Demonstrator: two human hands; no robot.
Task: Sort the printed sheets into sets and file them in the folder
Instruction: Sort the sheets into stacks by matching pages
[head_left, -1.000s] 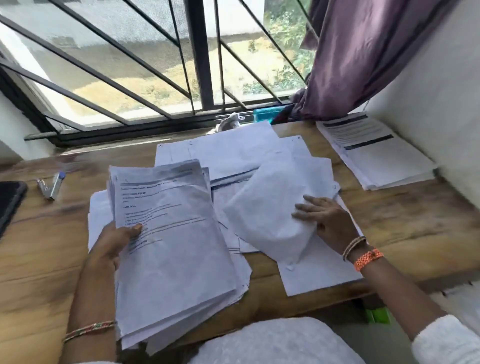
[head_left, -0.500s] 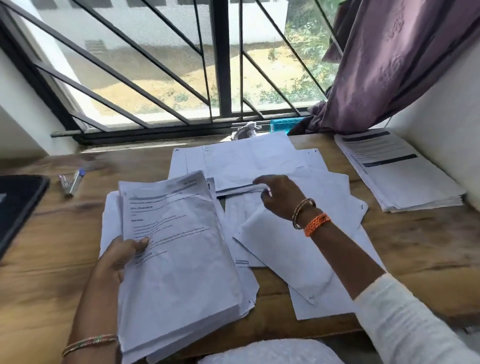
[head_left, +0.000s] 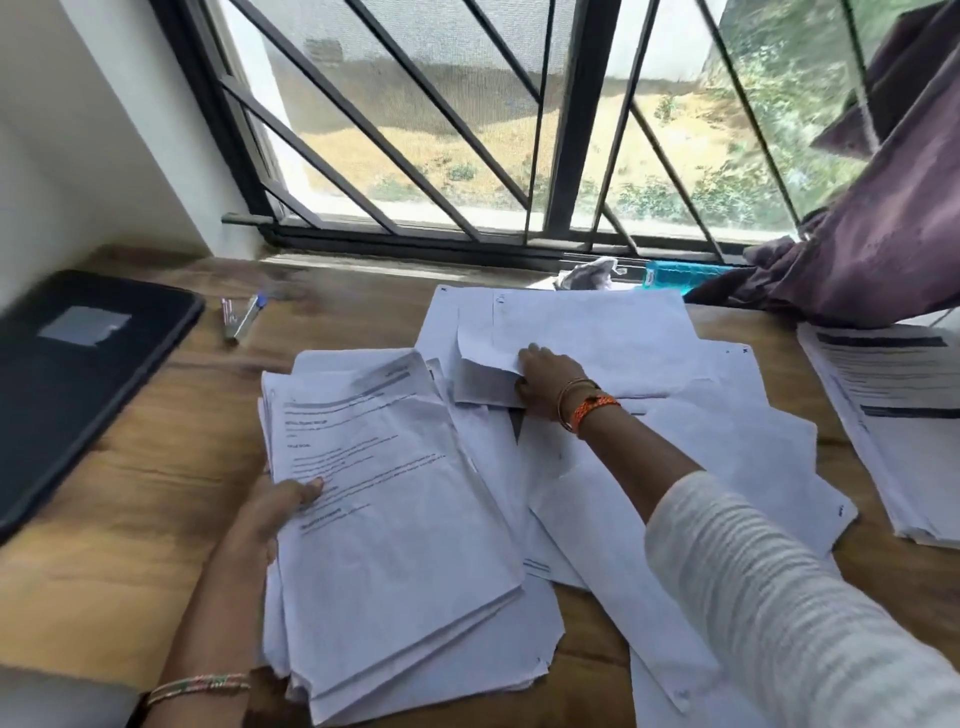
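Observation:
A thick stack of printed sheets (head_left: 395, 519) lies tilted at the near middle of the wooden desk. My left hand (head_left: 270, 514) grips its left edge, thumb on the top page. Loose blank-side sheets (head_left: 675, 452) are spread over the desk's middle and right. My right hand (head_left: 540, 382) reaches across them and pinches the lifted edge of one sheet (head_left: 485, 364) near the far middle. A dark folder (head_left: 78, 384) lies shut at the left edge.
A neat pile of printed pages (head_left: 893, 415) sits at the right by the wall. A stapler and a pen (head_left: 241, 317) lie at the far left. A teal box (head_left: 680, 273) and a purple curtain (head_left: 857, 249) sit by the barred window.
My right hand has moved from the near right sheets to the far middle and taken hold of a sheet's edge, which is lifted. The view has swung left, showing the folder.

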